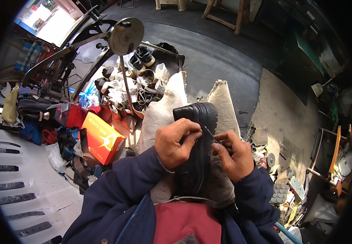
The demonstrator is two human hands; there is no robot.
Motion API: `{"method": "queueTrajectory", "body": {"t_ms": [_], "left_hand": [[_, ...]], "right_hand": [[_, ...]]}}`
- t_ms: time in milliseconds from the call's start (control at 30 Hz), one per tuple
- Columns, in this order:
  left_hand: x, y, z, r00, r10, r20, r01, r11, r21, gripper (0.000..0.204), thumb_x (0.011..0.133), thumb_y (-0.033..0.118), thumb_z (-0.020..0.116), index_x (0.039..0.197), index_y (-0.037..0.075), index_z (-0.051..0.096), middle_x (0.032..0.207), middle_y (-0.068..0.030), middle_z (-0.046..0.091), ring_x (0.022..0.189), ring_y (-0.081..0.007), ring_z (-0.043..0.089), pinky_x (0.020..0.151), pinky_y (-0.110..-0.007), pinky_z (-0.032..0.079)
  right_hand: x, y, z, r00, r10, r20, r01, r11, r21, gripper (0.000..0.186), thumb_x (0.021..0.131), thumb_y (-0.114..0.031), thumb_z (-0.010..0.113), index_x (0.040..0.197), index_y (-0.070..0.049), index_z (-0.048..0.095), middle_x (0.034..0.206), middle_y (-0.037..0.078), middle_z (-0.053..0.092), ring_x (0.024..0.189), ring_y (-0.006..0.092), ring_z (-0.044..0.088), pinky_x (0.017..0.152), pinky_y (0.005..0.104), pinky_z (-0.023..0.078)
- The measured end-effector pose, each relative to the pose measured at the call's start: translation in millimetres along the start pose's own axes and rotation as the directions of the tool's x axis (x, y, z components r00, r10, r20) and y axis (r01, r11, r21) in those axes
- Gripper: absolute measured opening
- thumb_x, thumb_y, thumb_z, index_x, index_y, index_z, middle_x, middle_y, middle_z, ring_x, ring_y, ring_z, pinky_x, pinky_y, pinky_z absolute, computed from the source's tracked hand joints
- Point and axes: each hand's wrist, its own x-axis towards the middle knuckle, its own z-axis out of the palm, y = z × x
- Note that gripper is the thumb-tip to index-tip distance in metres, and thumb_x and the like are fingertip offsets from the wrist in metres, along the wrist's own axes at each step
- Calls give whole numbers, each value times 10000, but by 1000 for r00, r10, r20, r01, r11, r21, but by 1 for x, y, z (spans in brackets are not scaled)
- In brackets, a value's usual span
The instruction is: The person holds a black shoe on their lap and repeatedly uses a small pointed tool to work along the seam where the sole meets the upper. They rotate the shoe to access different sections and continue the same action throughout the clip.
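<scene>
A black leather shoe (196, 171) lies lengthwise on the thick cream cloth (224, 110) over my lap. My left hand (178, 144) is over the shoe's left side, thumb and fingers pinched together; whatever is between them is too small to make out. Just to its right, my right hand (233, 156) grips a thin metal needle-like tool (208, 132), its point angled up and left toward my left fingertips. The fingertips of both hands are close but apart.
An iron machine with a wheel (125, 36) stands at upper left, beside piled shoes (143, 57) and bags. An orange box (103, 136) is left of my lap. Dark strips (13, 197) line a pale board at far left. Scattered tools and parts (290, 191) lie at right.
</scene>
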Motion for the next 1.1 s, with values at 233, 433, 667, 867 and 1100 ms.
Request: {"method": "queueTrajectory", "body": {"t_ms": [233,433,667,867,1100], "left_hand": [[-1,0,2,996,-78,-49,77,996,-36,100,901,15,730,994,20,692,861,-131,693,689,-250,688,632,-319,523],[0,2,-1,996,-70,-64,69,998,-16,83,918,50,726,990,22,696,865,-135,702,687,-253,691,634,-321,527],[-3,2,-2,998,-56,-30,56,998,-26,66,949,-5,689,1014,-17,683,843,-99,693,730,-136,656,677,-263,516],[-6,4,-11,996,-61,-69,56,996,-66,69,985,50,655,1006,0,698,851,-130,701,727,-203,687,669,-302,524],[-27,-35,-86,886,-177,-429,8,930,-368,310,1120,240,457,929,33,587,1001,-118,681,892,-225,653,852,-352,523]], "right_hand": [[1,2,-9,996,-53,75,62,990,-124,153,918,-31,718,1055,-12,654,720,142,696,617,250,702,580,337,508],[-11,62,-61,936,-150,-317,351,367,862,339,1076,-313,547,1182,-6,644,678,-34,444,457,50,325,418,230,278],[-24,93,-67,736,355,-577,318,570,757,320,1080,-183,517,1348,-28,598,996,62,694,471,24,364,417,193,315],[-7,45,9,963,-66,-259,93,991,92,400,935,-39,730,1319,22,638,1055,70,717,656,10,507,571,196,401],[-22,34,-4,954,-79,-289,122,983,136,120,968,-61,668,878,18,682,847,68,651,683,111,547,639,257,428]]}}
